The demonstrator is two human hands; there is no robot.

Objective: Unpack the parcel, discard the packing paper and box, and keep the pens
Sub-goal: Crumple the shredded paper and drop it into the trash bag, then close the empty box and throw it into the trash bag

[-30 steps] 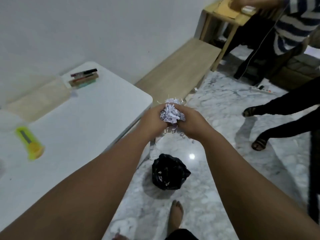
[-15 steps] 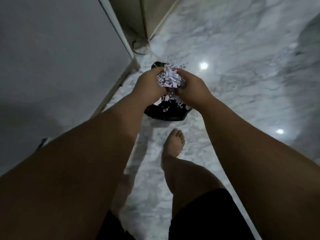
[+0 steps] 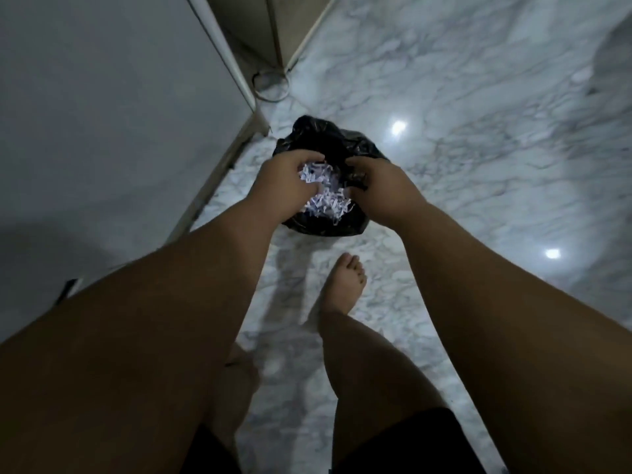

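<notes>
Nearest the camera, a bare foot [image 3: 343, 289] stood on the white marble-patterned floor [image 3: 478, 138], toes pointing toward a crumpled black plastic rubbish bag [image 3: 328, 138] just beyond it. Both forearms reached down and forward to the bag's mouth.

The left hand [image 3: 284, 186] was curled loosely over a heap of white shredded packing paper [image 3: 325, 200], its fingers bent around the upper strands; whether it truly gripped them or merely pressed them down could not be told. The right hand [image 3: 383, 189] was closed on the bag's near-right rim, pinching the black plastic and holding the mouth apart.

The paper lay directly beneath and between the two hands, already inside the bag's opening, with loose strips spilling toward the near rim. It had no long axis, being a shapeless tangle. The left hand was the one on it, so pushing the paper straight down, deeper into the bag, would likely fall to that hand while the right kept the rim spread.

Farther off, past the bag's far rim, the edge of the white table [image 3: 219, 49] ran diagonally, its leg meeting the floor beside the bag. No pens or box were in view.
</notes>
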